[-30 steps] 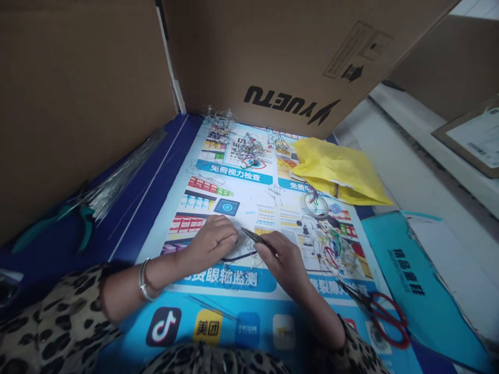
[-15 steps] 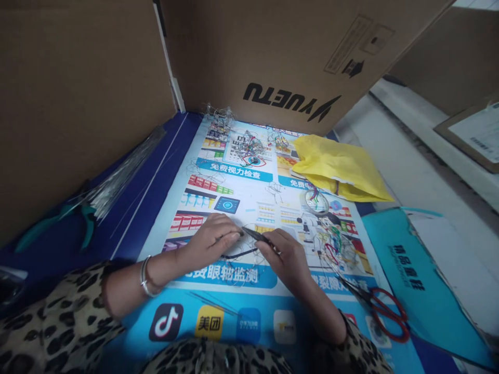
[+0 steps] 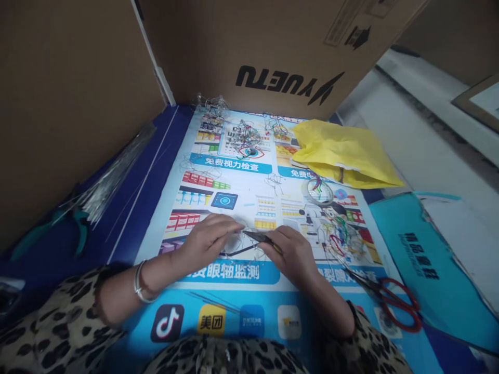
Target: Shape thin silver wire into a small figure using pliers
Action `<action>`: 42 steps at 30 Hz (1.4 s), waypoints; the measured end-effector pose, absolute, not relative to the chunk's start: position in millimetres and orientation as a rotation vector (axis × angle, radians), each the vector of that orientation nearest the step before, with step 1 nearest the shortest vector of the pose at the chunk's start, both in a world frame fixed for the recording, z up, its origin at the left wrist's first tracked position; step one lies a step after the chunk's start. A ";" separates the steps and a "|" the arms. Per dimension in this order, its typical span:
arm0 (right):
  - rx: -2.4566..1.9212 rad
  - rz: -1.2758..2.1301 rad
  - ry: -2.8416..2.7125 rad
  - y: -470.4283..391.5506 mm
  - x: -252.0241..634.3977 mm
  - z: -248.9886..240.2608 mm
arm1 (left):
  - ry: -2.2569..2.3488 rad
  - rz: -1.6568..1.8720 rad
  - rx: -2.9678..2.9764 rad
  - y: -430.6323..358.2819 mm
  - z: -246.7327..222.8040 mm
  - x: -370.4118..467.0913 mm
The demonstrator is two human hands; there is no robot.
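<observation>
My left hand (image 3: 212, 238) is closed in a pinch over the printed sheet, with a thin wire (image 3: 242, 231) at its fingertips. Most of that wire is too fine to follow. My right hand (image 3: 292, 255) grips dark needle-nose pliers (image 3: 257, 236), whose pointed jaws reach left, close to the left fingertips. The handles are mostly hidden in the palm. Under the hands, a dark strip (image 3: 239, 253) and fine wire bits lie on the sheet. A tangle of coloured wires (image 3: 345, 241) lies right of my right hand.
Red-handled scissors (image 3: 397, 304) lie at right, near a teal folder (image 3: 409, 259). Behind are a yellow bag (image 3: 346, 153), a tape roll (image 3: 319, 192) and wire figures (image 3: 247, 135). At left lie a wire bundle (image 3: 113, 174) and teal-handled pliers (image 3: 47, 234). Cardboard (image 3: 218, 52) walls the back.
The left fingers have straightened slightly, and the plier tips now sit a little farther from them. The whole view has shifted a little as the head moved.
</observation>
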State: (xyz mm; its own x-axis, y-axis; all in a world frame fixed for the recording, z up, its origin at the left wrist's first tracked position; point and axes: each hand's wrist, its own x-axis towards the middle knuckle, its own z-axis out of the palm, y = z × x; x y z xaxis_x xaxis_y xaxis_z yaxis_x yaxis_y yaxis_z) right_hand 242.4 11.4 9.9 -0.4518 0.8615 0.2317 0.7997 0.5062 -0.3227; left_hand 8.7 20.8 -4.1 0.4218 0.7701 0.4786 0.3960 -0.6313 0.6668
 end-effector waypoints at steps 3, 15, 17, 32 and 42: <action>-1.335 0.226 -2.383 12.1 239.4 4.4 | 0.952 1.120 2.331 19.2 -4.5 7.8; -1.330 0.237 -2.391 12.5 234.6 -2.0 | 1.143 1.043 2.197 20.7 -5.6 10.7; -1.326 0.246 -2.390 13.0 235.3 -3.0 | 1.191 1.022 2.160 21.1 -4.7 10.8; -1.288 0.193 -2.348 14.8 236.7 -6.0 | 1.343 0.824 2.193 19.7 -0.8 8.4; -1.242 0.137 -2.385 14.5 234.4 -5.1 | 1.350 0.721 2.224 20.8 -1.3 11.7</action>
